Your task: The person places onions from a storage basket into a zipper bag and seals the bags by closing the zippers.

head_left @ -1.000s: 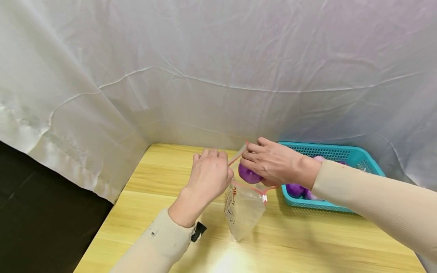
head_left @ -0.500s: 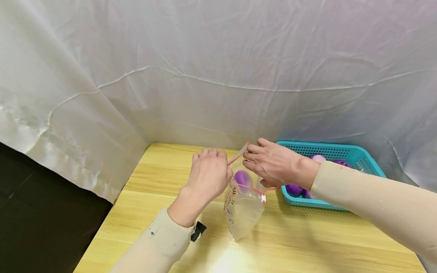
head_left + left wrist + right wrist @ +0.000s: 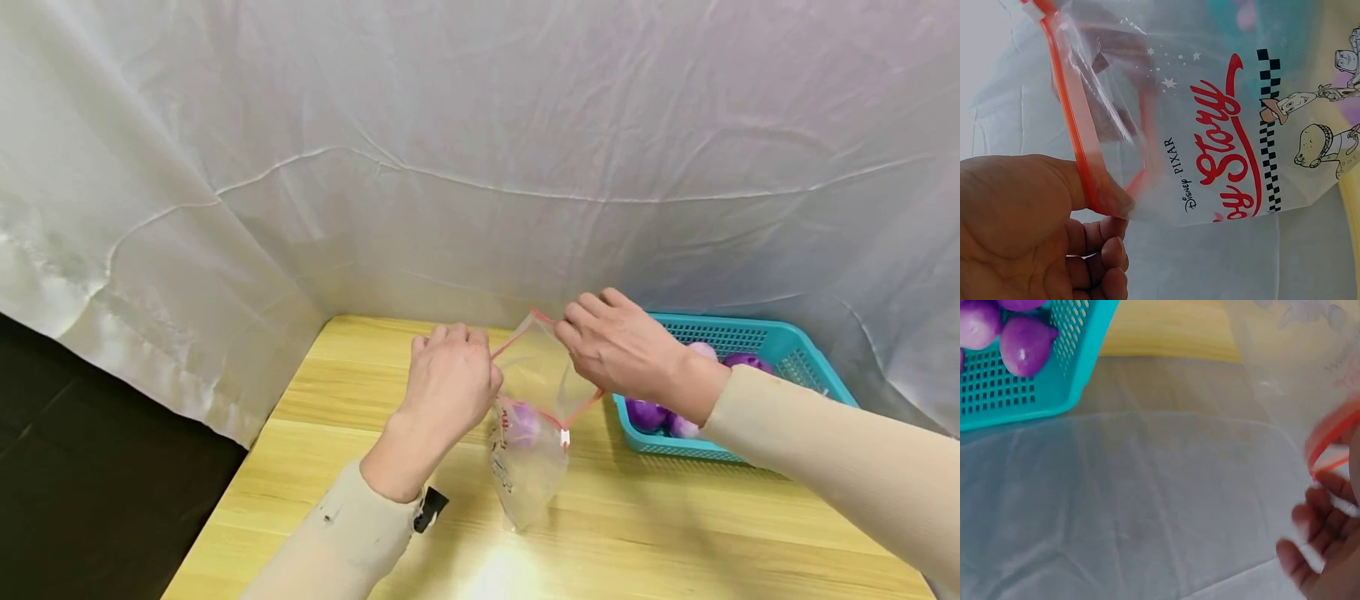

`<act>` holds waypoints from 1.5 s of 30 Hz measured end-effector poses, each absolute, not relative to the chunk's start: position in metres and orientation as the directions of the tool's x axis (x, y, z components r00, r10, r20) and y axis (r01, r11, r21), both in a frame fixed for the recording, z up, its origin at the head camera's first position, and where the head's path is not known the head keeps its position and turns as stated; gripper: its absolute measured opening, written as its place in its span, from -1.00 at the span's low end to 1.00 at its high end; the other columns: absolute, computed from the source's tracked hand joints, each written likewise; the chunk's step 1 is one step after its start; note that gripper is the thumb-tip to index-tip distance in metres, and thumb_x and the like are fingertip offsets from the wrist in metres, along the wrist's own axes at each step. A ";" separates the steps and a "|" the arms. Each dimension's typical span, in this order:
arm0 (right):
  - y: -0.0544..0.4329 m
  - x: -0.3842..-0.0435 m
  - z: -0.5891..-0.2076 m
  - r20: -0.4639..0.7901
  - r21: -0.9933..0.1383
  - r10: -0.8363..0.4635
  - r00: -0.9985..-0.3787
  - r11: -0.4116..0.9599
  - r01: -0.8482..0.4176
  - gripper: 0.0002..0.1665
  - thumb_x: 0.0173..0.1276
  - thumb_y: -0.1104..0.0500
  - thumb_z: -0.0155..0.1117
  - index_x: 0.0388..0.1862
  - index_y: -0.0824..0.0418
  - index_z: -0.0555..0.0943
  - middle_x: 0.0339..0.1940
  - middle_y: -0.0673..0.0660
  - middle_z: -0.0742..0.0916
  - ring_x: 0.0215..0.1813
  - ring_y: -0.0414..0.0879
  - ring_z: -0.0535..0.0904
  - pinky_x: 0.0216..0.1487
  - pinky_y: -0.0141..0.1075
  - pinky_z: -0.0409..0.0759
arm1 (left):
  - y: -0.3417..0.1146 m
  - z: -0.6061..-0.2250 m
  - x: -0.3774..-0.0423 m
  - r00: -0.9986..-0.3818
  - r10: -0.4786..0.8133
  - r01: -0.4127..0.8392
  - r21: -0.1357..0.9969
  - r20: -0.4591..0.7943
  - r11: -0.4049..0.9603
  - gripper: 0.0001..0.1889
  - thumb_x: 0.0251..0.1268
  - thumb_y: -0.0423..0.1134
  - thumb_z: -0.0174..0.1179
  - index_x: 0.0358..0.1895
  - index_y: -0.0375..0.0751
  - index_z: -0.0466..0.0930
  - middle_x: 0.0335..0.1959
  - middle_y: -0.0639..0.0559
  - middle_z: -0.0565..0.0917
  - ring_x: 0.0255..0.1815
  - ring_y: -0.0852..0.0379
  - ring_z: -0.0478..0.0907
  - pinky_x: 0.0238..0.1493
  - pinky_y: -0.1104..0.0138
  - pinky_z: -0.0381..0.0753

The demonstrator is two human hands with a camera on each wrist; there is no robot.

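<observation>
My left hand (image 3: 453,379) pinches the left rim of a clear slider zip bag (image 3: 528,492) between thumb and fingers. The left wrist view shows the bag (image 3: 1210,181) with its red zip strip and printed cartoon lettering. At the right rim, my right hand (image 3: 618,346) holds the red strip with curled fingers; its thumb is hidden in the right wrist view. The bag's mouth is spread wide between both hands. Inside, below the opening, a purple onion (image 3: 523,425) shows through the plastic. A white slider (image 3: 565,437) hangs at the front of the strip.
A turquoise basket (image 3: 813,358) with several purple onions (image 3: 1025,347) stands on the right, partly under my right forearm. The wooden table (image 3: 637,533) runs up to a pale grey cloth (image 3: 480,150) behind. A dark area (image 3: 97,467) lies off the table's left edge.
My right hand let go of the onion, which dropped into the bag. That hand then shifted slightly right and now grips the bag's rim, and the mouth is wider. My left hand barely moved.
</observation>
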State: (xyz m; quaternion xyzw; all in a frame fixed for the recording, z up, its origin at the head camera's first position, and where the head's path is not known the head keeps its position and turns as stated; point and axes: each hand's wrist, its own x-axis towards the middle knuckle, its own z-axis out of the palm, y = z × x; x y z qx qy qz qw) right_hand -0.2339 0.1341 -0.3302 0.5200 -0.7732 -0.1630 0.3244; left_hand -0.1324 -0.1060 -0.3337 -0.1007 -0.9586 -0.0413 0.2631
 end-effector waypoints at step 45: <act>0.277 -0.263 -0.369 0.390 0.438 -0.802 -0.452 0.594 -0.675 -0.80 0.21 0.16 0.28 -0.42 0.22 0.45 -0.51 0.11 0.51 -0.37 0.09 0.46 -0.30 -0.08 0.35 | -0.113 -0.331 -0.125 -0.894 0.142 0.211 0.120 0.425 0.970 -0.80 0.21 -0.31 0.18 -0.56 -0.12 0.42 -0.53 -0.02 0.50 -0.44 -0.08 0.48 -0.43 0.15 0.42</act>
